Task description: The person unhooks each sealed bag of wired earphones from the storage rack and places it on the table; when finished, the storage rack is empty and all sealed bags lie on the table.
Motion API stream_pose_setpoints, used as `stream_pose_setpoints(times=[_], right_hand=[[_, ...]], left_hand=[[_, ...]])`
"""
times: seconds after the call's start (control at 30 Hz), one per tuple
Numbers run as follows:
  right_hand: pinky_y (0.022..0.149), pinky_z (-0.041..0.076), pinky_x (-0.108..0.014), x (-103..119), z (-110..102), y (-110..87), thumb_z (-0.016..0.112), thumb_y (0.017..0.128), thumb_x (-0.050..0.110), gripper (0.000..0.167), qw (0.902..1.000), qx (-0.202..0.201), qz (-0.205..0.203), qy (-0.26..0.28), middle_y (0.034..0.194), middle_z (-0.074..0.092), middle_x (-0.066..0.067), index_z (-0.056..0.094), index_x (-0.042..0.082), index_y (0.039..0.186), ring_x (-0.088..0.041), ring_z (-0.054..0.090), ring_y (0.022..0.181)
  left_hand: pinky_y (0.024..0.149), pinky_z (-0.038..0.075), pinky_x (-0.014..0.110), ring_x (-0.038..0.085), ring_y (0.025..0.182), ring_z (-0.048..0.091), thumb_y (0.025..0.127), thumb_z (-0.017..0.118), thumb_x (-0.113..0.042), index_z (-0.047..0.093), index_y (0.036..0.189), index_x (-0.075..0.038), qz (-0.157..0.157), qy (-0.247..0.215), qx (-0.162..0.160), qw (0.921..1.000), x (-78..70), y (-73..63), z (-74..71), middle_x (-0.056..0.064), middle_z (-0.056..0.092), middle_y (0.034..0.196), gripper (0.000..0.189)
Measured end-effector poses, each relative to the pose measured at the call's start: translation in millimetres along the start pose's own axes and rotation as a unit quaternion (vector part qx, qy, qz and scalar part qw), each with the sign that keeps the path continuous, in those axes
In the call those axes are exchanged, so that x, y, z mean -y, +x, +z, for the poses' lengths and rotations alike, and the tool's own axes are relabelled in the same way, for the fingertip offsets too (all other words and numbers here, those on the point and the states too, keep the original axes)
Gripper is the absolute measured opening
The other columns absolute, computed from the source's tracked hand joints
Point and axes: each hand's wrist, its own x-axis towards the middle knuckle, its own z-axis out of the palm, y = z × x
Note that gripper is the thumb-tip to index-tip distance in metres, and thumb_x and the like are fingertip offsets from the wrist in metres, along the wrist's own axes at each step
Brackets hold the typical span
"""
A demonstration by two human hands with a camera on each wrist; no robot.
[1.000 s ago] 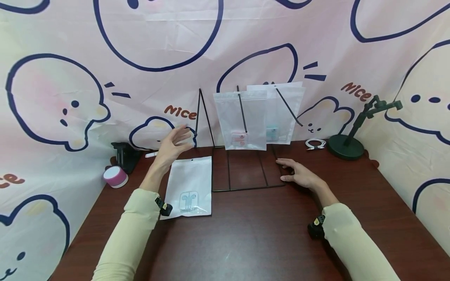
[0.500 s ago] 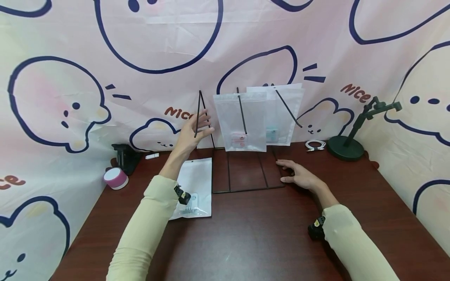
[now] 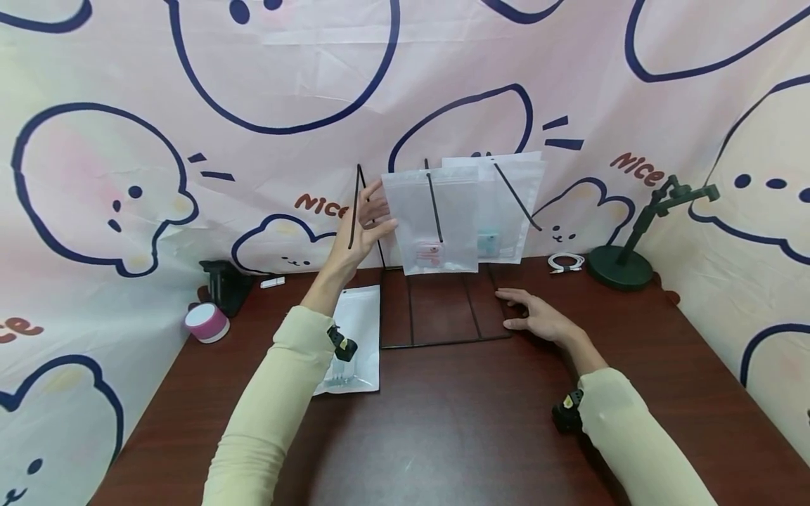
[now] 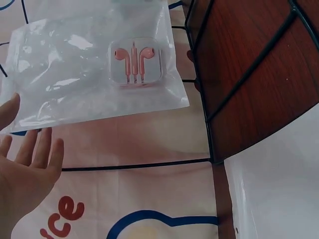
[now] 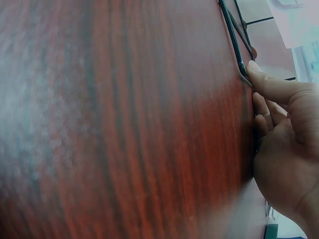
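My left hand (image 3: 363, 228) is raised by a black wire display rack (image 3: 443, 343), behind its empty left hook. Its fingers are extended, fingertips right at the left edge of a clear zip bag (image 3: 405, 218) hanging from the middle hook. In the left wrist view, this bag holds pink wired earphones (image 4: 134, 64) in a clear case. A second zip bag (image 3: 525, 190), with a light-blue item inside, hangs on the right hook. My right hand (image 3: 541, 316) rests on the table, gripping the rack base's right side, its thumb at the front corner in the right wrist view.
A white zip bag (image 3: 361, 309) lies left of the rack base, partly under my left forearm. A pink-and-white jar (image 3: 207, 322), a black stand (image 3: 228, 284) and a small white stick (image 3: 273, 282) are at left. A coiled white cable (image 3: 565, 262) and green stand (image 3: 623, 263) are at right.
My left hand has moved right and up from above the white bag, past the left hook, to the middle bag's edge. My right hand has stayed at the rack.
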Motion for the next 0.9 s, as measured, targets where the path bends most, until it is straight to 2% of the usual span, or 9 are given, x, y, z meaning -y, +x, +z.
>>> stream_pose_setpoints(times=[0.17, 0.47, 0.67, 0.77, 0.9], right_hand=[[0.11, 0.037, -0.062, 1.4, 0.8, -3.2, 0.07, 0.099, 0.008, 0.066, 1.0, 0.001, 0.0, 0.003, 0.163, 0.031, -0.025, 0.04, -0.001, 0.157, -0.044, 0.042, 0.137], [0.108, 0.038, -0.06, 0.5, 1.7, -0.5, 0.07, 0.099, 0.008, 0.065, 0.9999, -0.002, -0.01, 0.005, 0.163, 0.032, -0.025, 0.04, -0.001, 0.157, -0.045, 0.042, 0.137], [0.108, 0.038, -0.06, -0.7, 2.7, 0.1, 0.07, 0.099, 0.008, 0.065, 0.9999, -0.002, -0.011, 0.004, 0.163, 0.032, -0.025, 0.04, -0.001, 0.157, -0.044, 0.042, 0.136], [0.108, 0.038, -0.061, 0.0, 2.4, 0.3, 0.07, 0.099, 0.007, 0.065, 0.9999, -0.003, -0.01, 0.005, 0.162, 0.032, -0.025, 0.041, -0.001, 0.157, -0.044, 0.043, 0.136], [0.109, 0.037, -0.061, 1.7, 1.0, 0.0, 0.07, 0.099, 0.008, 0.065, 0.9999, -0.004, -0.008, 0.007, 0.162, 0.033, -0.024, 0.041, -0.001, 0.157, -0.044, 0.043, 0.136]], left_hand=[[0.113, 0.04, 0.049, 0.032, 0.128, 0.056, 0.1, 0.071, -0.02, 0.04, 0.16, -0.022, -0.009, 0.004, -0.011, 0.9999, -2.6, -4.1, 2.7, 0.016, 0.059, 0.142, 0.068], [0.112, 0.042, 0.047, 0.029, 0.13, 0.057, 0.102, 0.068, -0.021, 0.052, 0.151, -0.014, -0.008, -0.034, -0.009, 0.9993, -12.9, -0.7, 10.6, 0.015, 0.059, 0.146, 0.052], [0.094, 0.054, 0.04, 0.025, 0.112, 0.064, 0.106, 0.062, -0.018, 0.058, 0.145, -0.01, -0.007, -0.061, -0.006, 0.9981, -15.4, -3.4, 16.4, 0.017, 0.064, 0.138, 0.04], [0.087, 0.056, 0.035, 0.021, 0.102, 0.066, 0.106, 0.062, -0.017, 0.06, 0.142, -0.008, -0.011, -0.07, -0.006, 0.9974, -19.4, -8.2, 18.0, 0.018, 0.065, 0.134, 0.037], [0.083, 0.056, 0.032, 0.019, 0.097, 0.066, 0.105, 0.063, -0.017, 0.062, 0.139, -0.006, -0.016, -0.083, -0.005, 0.9964, -23.7, -17.5, 18.5, 0.017, 0.067, 0.13, 0.035]])
